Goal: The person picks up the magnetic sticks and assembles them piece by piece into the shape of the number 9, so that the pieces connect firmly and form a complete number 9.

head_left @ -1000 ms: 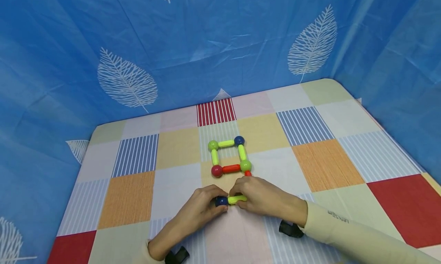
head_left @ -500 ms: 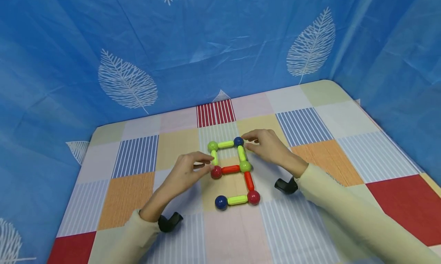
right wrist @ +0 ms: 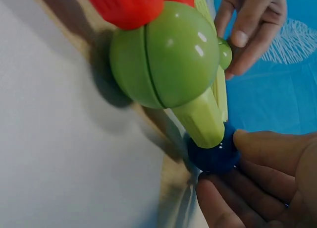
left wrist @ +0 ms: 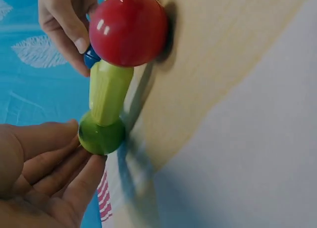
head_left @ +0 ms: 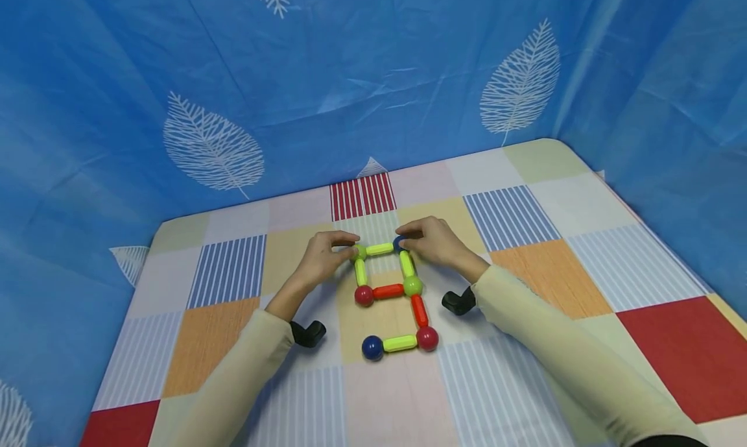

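Observation:
A flat figure of balls and short sticks lies on the patchwork cloth. My left hand [head_left: 320, 257] pinches the green ball [left wrist: 99, 136] at its far left corner between thumb and fingers. At the far right corner my right hand [head_left: 434, 242] pinches a dark blue ball [right wrist: 210, 156]. A yellow-green stick [head_left: 380, 249] joins these two balls. Nearer sit a red ball [head_left: 364, 296] and another green ball [head_left: 412, 285], linked by a red stick [head_left: 388, 292]. A second red stick [head_left: 419, 311] runs to another red ball [head_left: 427, 338]. From it a yellow-green stick [head_left: 400, 343] leads to a blue ball [head_left: 372, 348].
The patchwork cloth [head_left: 233, 330] covers the table. Behind and beside it hangs a blue curtain [head_left: 373, 71] with white leaf prints. Each wrist carries a small black device, such as the right one [head_left: 459, 301].
Both hands have left the near blue ball and its yellow-green stick and moved away to the far corners. The near stick now joins the near red ball. The left hand now pinches the far green ball.

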`<action>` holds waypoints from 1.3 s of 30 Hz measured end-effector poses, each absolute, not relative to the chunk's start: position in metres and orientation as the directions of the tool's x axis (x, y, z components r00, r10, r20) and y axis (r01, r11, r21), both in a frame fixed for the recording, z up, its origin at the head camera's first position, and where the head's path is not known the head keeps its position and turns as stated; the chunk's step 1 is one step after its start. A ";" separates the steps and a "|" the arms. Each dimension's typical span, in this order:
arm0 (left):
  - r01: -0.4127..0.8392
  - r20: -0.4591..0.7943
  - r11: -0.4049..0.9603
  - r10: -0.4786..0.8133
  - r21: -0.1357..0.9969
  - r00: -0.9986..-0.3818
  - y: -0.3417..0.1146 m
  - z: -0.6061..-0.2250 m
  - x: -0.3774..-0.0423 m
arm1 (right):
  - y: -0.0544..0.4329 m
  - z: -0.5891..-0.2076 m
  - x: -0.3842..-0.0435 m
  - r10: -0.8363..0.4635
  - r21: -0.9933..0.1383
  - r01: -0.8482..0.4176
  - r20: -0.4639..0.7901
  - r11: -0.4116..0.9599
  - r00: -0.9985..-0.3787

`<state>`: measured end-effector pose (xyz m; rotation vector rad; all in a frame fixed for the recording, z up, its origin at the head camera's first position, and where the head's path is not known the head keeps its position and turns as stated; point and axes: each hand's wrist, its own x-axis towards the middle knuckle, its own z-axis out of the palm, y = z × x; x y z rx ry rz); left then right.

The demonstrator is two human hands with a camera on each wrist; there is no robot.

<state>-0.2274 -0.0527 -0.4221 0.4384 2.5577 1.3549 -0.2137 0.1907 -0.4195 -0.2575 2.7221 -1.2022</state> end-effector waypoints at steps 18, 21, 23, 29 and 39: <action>0.205 -0.001 0.554 0.349 0.807 -0.937 -0.051 -0.418 -0.235 | 0.192 -0.413 -0.220 -0.207 -0.746 -0.081 -0.077 0.661 -0.975; 0.205 -0.007 0.565 0.350 0.799 -0.937 -0.051 -0.419 -0.235 | 0.191 -0.413 -0.220 -0.200 -0.750 -0.063 -0.093 0.659 -0.975; 0.194 -0.023 0.575 0.348 0.794 -0.937 -0.052 -0.420 -0.234 | 0.190 -0.414 -0.219 -0.200 -0.750 -0.051 -0.109 0.660 -0.974; 0.196 -0.030 0.583 0.355 0.789 -0.934 -0.053 -0.421 -0.235 | 0.189 -0.415 -0.218 -0.204 -0.743 -0.053 -0.113 0.667 -0.972; 0.173 -0.040 0.567 0.343 0.805 -0.938 -0.053 -0.425 -0.232 | 0.190 -0.419 -0.216 -0.219 -0.755 -0.053 -0.122 0.654 -0.968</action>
